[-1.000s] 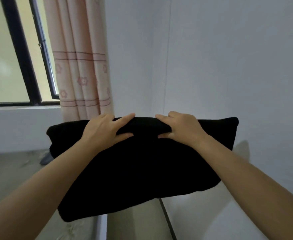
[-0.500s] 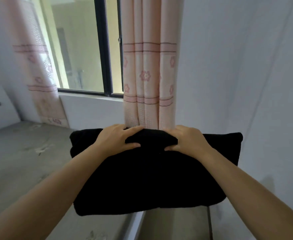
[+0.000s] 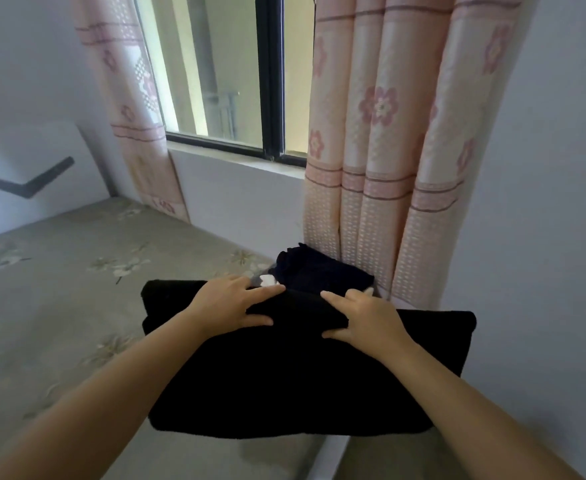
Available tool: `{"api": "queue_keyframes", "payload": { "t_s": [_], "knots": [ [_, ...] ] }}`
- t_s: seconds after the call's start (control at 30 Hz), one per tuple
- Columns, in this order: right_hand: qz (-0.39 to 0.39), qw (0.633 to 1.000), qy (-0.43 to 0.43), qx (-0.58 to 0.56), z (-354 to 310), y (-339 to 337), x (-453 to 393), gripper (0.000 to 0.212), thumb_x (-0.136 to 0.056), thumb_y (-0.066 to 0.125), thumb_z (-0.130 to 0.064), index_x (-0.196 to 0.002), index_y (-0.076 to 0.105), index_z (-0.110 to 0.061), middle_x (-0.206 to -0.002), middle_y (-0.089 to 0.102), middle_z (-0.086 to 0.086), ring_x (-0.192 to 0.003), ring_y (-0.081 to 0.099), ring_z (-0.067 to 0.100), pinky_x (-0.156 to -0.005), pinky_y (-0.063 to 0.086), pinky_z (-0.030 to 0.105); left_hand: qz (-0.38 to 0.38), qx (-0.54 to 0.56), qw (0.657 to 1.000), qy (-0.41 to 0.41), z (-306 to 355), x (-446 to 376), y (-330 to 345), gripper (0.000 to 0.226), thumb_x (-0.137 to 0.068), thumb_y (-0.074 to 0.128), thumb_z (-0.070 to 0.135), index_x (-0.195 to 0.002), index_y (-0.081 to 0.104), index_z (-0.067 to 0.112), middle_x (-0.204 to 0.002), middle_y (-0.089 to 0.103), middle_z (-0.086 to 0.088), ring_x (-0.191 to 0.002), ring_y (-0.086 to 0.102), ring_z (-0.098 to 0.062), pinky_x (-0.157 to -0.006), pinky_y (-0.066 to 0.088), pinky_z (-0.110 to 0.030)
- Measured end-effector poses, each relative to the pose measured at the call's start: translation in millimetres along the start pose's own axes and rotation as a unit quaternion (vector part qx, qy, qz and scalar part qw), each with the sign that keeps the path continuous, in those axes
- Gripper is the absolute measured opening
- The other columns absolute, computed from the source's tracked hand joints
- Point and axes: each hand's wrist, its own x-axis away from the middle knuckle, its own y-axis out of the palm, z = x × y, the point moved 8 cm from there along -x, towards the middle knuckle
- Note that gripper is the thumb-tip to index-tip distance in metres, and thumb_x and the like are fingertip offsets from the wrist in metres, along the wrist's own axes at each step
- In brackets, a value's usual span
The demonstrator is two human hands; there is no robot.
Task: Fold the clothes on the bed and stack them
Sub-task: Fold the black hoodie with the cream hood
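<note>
1. My left hand (image 3: 230, 301) and right hand (image 3: 366, 318) hold the folded black garment (image 3: 284, 368) from above, fingers curled over its far edge, thumbs spread, keeping the fold together.
2. Just beyond my fingertips sits the dark stack (image 3: 319, 270) on the bed (image 3: 59, 289); likely the drop spot.

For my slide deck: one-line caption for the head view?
Both hands, left and right, carry a folded black garment toward a dark stack by the pink curtain.

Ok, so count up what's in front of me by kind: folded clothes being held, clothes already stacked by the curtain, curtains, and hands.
Folded black garment held in both hands: 1
Stack of dark folded clothes by the curtain: 1 pile; the pieces in it cannot be counted
Pink flowered curtain panels: 2, left curtain and right curtain
Hands: 2, left hand and right hand
Total: 6
</note>
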Motion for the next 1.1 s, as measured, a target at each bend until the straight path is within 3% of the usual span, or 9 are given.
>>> {"api": "queue_keyframes", "payload": {
  "t_s": [0.07, 0.2, 0.43, 0.67, 0.73, 0.8, 0.87, 0.93, 1.1],
  "knots": [
    [-0.011, 1.0, 0.013, -0.015, 27, 15, -29, 0.071, -0.079, 0.058, -0.054, -0.141, 0.032, -0.031, -0.1, 0.053, 0.001, -0.086, 0.054, 0.016, -0.061, 0.032, 0.022, -0.002, -0.015, 0.999, 0.034, -8, -35, 18, 0.059, -0.068, 0.061, 0.059, -0.118, 0.062, 0.029, -0.073, 0.063, -0.006, -0.061, 0.062, -0.02, -0.047, 0.033, -0.016],
    [-0.002, 0.999, 0.048, -0.016, 84, 34, -83, 0.069, -0.079, 0.059, -0.053, -0.14, 0.033, -0.032, -0.09, 0.045, -0.004, -0.079, 0.05, 0.012, -0.064, 0.038, 0.023, -0.042, 0.024, 0.999, -0.009, -49, -114, 74, 0.062, -0.084, 0.04, 0.063, -0.14, 0.024, 0.042, -0.101, 0.056, -0.007, -0.093, 0.054, -0.024, -0.063, 0.03, -0.025],
    [0.007, 0.994, 0.107, -0.02, 206, 60, -212, 0.068, -0.082, 0.055, -0.053, -0.141, 0.029, -0.033, -0.109, 0.052, 0.002, -0.099, 0.054, 0.022, -0.065, 0.036, 0.028, -0.057, -0.008, 0.998, 0.003, -111, -290, 138, 0.063, -0.087, 0.038, 0.06, -0.143, 0.021, 0.037, -0.1, 0.055, -0.012, -0.094, 0.053, -0.026, -0.072, 0.037, -0.031],
    [0.217, 0.974, 0.068, 0.017, 240, 55, -288, 0.064, -0.047, 0.09, -0.016, -0.106, 0.068, -0.006, -0.065, 0.055, 0.012, -0.05, 0.055, 0.028, -0.044, 0.043, 0.028, 0.149, -0.023, 0.983, 0.106, -161, -389, 148, 0.065, -0.06, 0.082, 0.033, -0.116, 0.062, 0.006, -0.065, 0.06, -0.016, -0.053, 0.057, -0.029, -0.052, 0.048, -0.032],
    [0.182, 0.98, 0.084, 0.021, 231, 102, -289, 0.066, -0.045, 0.089, -0.011, -0.107, 0.068, -0.01, -0.07, 0.059, 0.011, -0.054, 0.057, 0.027, -0.048, 0.044, 0.029, 0.092, -0.025, 0.993, 0.073, -175, -382, 199, 0.076, -0.062, 0.082, 0.032, -0.128, 0.052, 0.01, -0.079, 0.065, -0.012, -0.068, 0.061, -0.029, -0.064, 0.049, -0.034],
    [0.042, 0.993, 0.102, 0.048, 215, 171, -283, 0.072, -0.048, 0.087, -0.016, -0.116, 0.063, -0.017, -0.084, 0.063, 0.011, -0.065, 0.06, 0.025, -0.053, 0.045, 0.029, -0.102, -0.048, 0.994, 0.009, -180, -360, 281, 0.082, -0.081, 0.066, 0.029, -0.146, 0.016, 0.022, -0.11, 0.062, -0.003, -0.102, 0.055, -0.025, -0.085, 0.039, -0.036],
    [-0.133, 0.982, 0.128, 0.041, 197, 251, -263, 0.079, -0.065, 0.079, -0.029, -0.136, 0.043, -0.026, -0.119, 0.056, 0.013, -0.095, 0.057, 0.028, -0.073, 0.046, 0.034, -0.262, -0.063, 0.962, -0.034, -177, -325, 358, 0.082, -0.09, 0.051, 0.024, -0.145, -0.008, 0.03, -0.131, 0.049, 0.004, -0.125, 0.036, -0.021, -0.097, 0.028, -0.036],
    [-0.178, 0.973, 0.14, 0.055, 179, 294, -246, 0.079, -0.053, 0.083, -0.037, -0.125, 0.053, -0.036, -0.12, 0.061, 0.007, -0.099, 0.061, 0.025, -0.076, 0.05, 0.033, -0.363, -0.028, 0.93, -0.054, -161, -290, 414, 0.083, -0.09, 0.051, 0.02, -0.145, -0.01, 0.033, -0.146, 0.033, 0.004, -0.136, 0.023, -0.02, -0.104, 0.024, -0.038],
    [-0.221, 0.96, 0.173, 0.024, 165, 340, -232, 0.082, -0.044, 0.087, -0.029, -0.121, 0.059, -0.03, -0.123, 0.059, 0.016, -0.112, 0.056, 0.037, -0.086, 0.047, 0.052, -0.384, 0.029, 0.916, -0.115, -156, -249, 460, 0.084, -0.089, 0.049, 0.009, -0.145, -0.009, 0.034, -0.155, 0.01, 0.003, -0.141, 0.014, -0.023, -0.109, 0.022, -0.04]
  ]
}}
